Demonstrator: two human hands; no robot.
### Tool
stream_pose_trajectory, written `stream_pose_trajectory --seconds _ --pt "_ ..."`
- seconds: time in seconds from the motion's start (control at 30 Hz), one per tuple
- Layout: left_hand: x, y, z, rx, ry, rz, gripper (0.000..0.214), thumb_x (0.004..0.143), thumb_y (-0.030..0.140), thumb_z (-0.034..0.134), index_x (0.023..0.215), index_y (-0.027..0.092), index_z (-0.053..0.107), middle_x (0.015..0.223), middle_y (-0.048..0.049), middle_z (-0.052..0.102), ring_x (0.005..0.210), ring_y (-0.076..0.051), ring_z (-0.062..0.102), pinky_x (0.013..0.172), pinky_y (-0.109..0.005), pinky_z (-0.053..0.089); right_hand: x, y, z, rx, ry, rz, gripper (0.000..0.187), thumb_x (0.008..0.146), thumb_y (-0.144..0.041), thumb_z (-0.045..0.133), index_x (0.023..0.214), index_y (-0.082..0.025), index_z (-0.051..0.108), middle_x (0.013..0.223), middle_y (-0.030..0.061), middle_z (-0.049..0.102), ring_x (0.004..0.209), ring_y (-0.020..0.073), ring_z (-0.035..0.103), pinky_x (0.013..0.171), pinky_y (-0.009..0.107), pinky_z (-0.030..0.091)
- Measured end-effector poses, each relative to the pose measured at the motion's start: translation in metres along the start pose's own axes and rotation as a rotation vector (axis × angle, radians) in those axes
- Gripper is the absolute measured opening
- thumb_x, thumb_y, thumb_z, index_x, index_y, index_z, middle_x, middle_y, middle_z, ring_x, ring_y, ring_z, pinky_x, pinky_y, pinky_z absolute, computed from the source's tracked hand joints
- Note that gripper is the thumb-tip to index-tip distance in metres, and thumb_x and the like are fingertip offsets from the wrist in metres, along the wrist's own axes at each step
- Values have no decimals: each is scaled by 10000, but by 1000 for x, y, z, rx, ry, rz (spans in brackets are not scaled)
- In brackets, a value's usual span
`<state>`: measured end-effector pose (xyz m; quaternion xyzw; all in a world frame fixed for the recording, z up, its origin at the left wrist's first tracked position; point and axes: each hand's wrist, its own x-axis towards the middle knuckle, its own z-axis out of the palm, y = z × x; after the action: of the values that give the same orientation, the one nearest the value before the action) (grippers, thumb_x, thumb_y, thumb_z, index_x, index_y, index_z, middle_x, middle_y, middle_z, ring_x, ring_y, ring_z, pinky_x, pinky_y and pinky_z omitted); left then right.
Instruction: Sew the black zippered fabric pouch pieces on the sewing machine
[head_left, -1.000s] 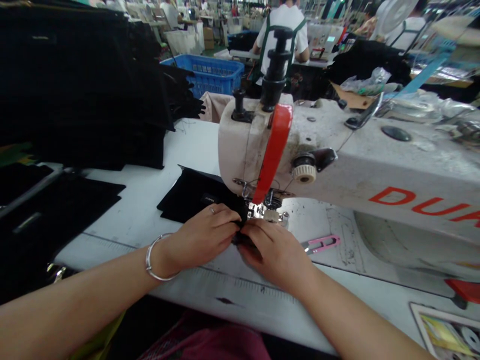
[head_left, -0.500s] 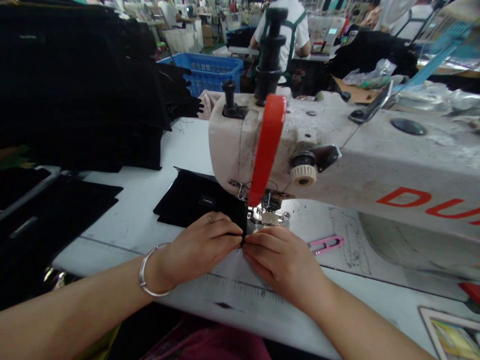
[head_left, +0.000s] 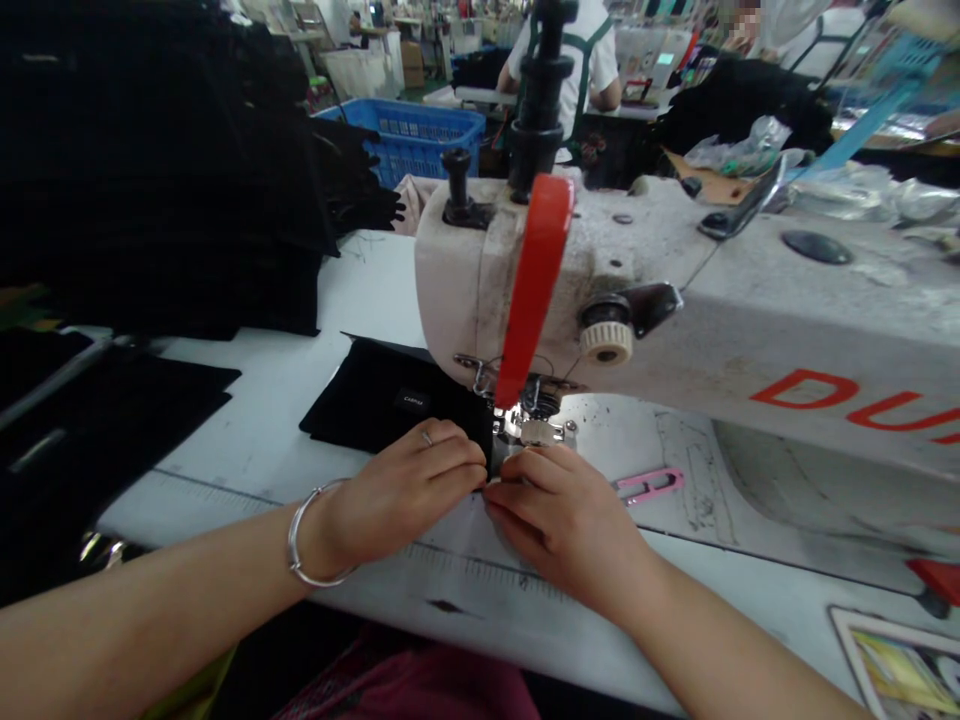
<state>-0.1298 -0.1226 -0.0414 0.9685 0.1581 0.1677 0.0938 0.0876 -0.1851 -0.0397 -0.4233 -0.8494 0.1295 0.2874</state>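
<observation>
A black fabric piece (head_left: 360, 395) with a small woven label lies flat on the machine bed, its right edge beside the presser foot (head_left: 510, 422) of the sewing machine (head_left: 465, 270). My left hand (head_left: 416, 490), wearing a ring and a bangle, is closed on the fabric's near right corner, fingers pressed together. My right hand (head_left: 562, 510) meets it there, its thumb and fingers pinched at the same corner just in front of the foot. The fingers partly hide that corner. Pink thread snips (head_left: 651, 487) lie to the right of my right hand.
Black fabric pieces are stacked high at the left (head_left: 165, 180), with more lower down (head_left: 150, 410). Behind the machine stand a blue crate (head_left: 427, 130) and a person in a white shirt (head_left: 592, 60). A framed picture (head_left: 900, 665) lies at the lower right.
My right hand's fingers have bent more and shifted slightly at the corner. The fabric lies nearly as before beside the foot; the whole view has moved a little.
</observation>
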Motion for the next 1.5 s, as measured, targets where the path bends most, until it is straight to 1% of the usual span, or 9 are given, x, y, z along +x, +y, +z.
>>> stream_pose_trajectory --seconds 0.2,0.33,0.47,0.57,0.7,0.87,1.07,1.27,1.5 --pt "-4 -6 6 -26 60 -11 146 964 127 520 1068 149 620 1072 -65 639 1001 -198 554 954 -391 464 0 -1 -2 -1 -21 7 172 942 -174 557 954 -170 728 885 69 651 843 214 565 767 383 487" --pt "-2 -8 7 7 40 -8 156 972 130 507 1064 156 631 1060 -56 648 977 -178 563 963 -378 466 1 -1 -2 2 -31 18 166 938 -180 564 972 -174 726 892 69 653 852 217 567 772 387 491" --pt "-2 -8 3 42 -5 30 172 965 114 511 1099 132 617 1094 -55 659 1027 -184 565 976 -364 467 -1 -2 -3 -12 -10 14 158 939 -180 558 974 -183 712 1059 71 668 944 228 581 825 405 491" --pt "-3 -11 0 70 25 61 188 975 115 493 1114 145 616 1127 -43 675 1054 -176 579 981 -341 473 -3 -2 -3 -24 -23 8 160 940 -189 560 1054 -176 672 1184 55 658 1026 229 585 900 420 477" --pt "-4 -15 -2 56 31 74 181 968 125 512 1103 157 628 1110 -38 695 1032 -168 612 964 -332 488 -4 -2 -2 -43 -33 7 245 947 -198 557 1184 -164 610 1210 51 660 1059 221 584 926 407 474" --pt "-3 -26 4 93 -9 41 241 930 49 515 1105 166 631 1143 -32 689 1080 -160 616 1002 -329 468 -1 -2 0 -83 -42 20 276 939 -209 563 1208 -169 611 1221 58 655 1046 238 588 915 435 484" --pt "11 -38 -2 35 25 20 199 952 121 542 1115 167 645 1111 -31 711 1054 -167 628 982 -322 475 3 -1 3 -142 -69 88 359 913 -234 558 1254 -130 596 1249 123 630 1088 298 577 935 509 489" --pt "28 -51 -6 -20 16 -8 210 991 145 479 1033 170 683 1072 -28 724 999 -155 657 950 -294 485 6 2 6 -174 -86 140 438 893 -264 565 1293 -86 568 1271 168 608 1124 338 553 917 535 509" --pt "36 -60 -5 16 104 -66 275 1023 256 430 1011 176 692 1096 -33 703 1072 -170 632 937 -319 504 7 2 8 -182 -84 136 464 885 -252 566 1319 -88 548 1299 156 592 1130 337 534 919 525 508"
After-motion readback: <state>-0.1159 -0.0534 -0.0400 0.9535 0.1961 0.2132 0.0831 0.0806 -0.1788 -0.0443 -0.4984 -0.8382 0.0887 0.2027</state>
